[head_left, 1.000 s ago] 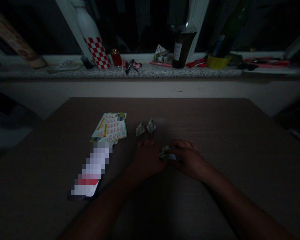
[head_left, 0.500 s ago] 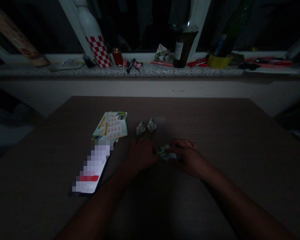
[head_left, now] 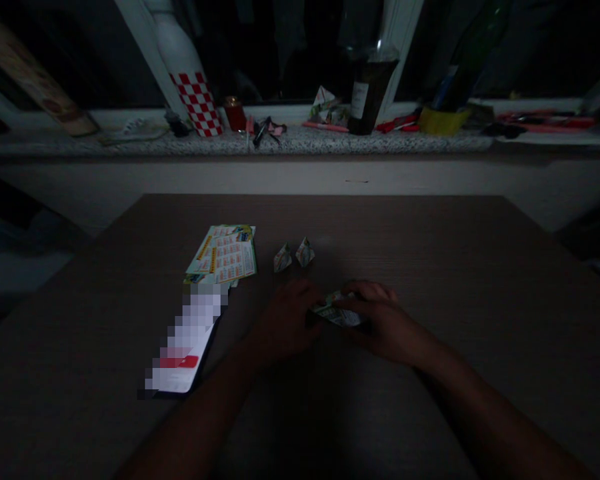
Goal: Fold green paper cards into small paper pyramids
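A printed green-and-white folded paper (head_left: pixel 341 316) lies between my two hands, low over the table. My left hand (head_left: pixel 291 317) has its fingers bent and closed at the paper's left end; the fingertips are dark and partly hidden. From the other side my right hand (head_left: pixel 386 316) grips the paper, its index finger lying across the top and the thumb near the lower edge. Just beyond my hands stand two small pointed folded paper pieces (head_left: pixel 305 253), made from similar printed paper.
On the left of the table (head_left: pixel 430 233) lie a stack of printed sheets (head_left: pixel 235 259) and a lit phone (head_left: pixel 185 353). Along the granite windowsill (head_left: pixel 300 141) stand a checkered bottle (head_left: pixel 198 100), a red jar (head_left: pixel 235 115), a dark cup (head_left: pixel 370 97) and a green bottle (head_left: pixel 475 60).
Both hands have shifted slightly toward me with the paper. More of the paper's front side shows between them now.
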Motion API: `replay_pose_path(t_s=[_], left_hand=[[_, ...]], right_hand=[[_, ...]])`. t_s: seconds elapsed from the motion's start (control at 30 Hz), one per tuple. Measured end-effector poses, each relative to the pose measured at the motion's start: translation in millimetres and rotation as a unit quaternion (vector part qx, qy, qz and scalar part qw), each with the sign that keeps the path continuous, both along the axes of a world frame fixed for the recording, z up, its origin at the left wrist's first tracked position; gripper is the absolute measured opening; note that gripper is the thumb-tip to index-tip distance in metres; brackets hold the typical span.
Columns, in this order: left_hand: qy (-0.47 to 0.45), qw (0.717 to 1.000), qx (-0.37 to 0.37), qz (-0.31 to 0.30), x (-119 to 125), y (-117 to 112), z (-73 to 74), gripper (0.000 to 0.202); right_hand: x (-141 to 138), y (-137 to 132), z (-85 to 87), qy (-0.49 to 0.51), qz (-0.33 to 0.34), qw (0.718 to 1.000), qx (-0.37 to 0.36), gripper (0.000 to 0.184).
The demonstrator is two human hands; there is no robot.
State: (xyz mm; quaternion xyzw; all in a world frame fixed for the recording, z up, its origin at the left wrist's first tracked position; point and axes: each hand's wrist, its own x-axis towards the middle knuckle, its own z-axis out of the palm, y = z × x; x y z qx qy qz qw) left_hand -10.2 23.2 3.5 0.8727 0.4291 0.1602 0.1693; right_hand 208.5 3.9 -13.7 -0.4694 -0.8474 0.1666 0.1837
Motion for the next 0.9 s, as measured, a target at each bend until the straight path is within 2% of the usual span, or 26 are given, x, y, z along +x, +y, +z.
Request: replay_pose_path(t_s=[0.1, 0.27, 0.47, 0.73, 0.9], left_hand=[[0.026, 0.999, 0.000, -0.043, 2.9, 2.3, -3.1, 0.014], [0.042, 0.997, 0.010, -0.071, -0.4, 7.7, -6.9, 0.019], [0.032, 0.996, 0.016, -0.077, -2.9, 7.7, -7.2, 0.022], [0.013, 0.995, 0.060, -0.077, -0.2, 8.0, -9.3, 0.019], [-0.014, 0.991, 0.118, -0.063, 1.7, 6.1, -5.6, 0.021]], right_hand=[[2.2, 1.2, -1.5, 0.005, 0.011, 1.000, 0.009, 0.042], [5.8, 3.6, -2.3, 0.015, 0.029, 0.999, 0.012, 0.038], [5.3, 3.2, 1.0, 0.022, 0.028, 0.999, 0.017, 0.038], [3.3, 5.5, 0.4, 0.096, 0.031, 0.994, 0.039, 0.019], [2.2, 6.8, 3.1, 0.145, 0.041, 0.983, 0.103, 0.014]])
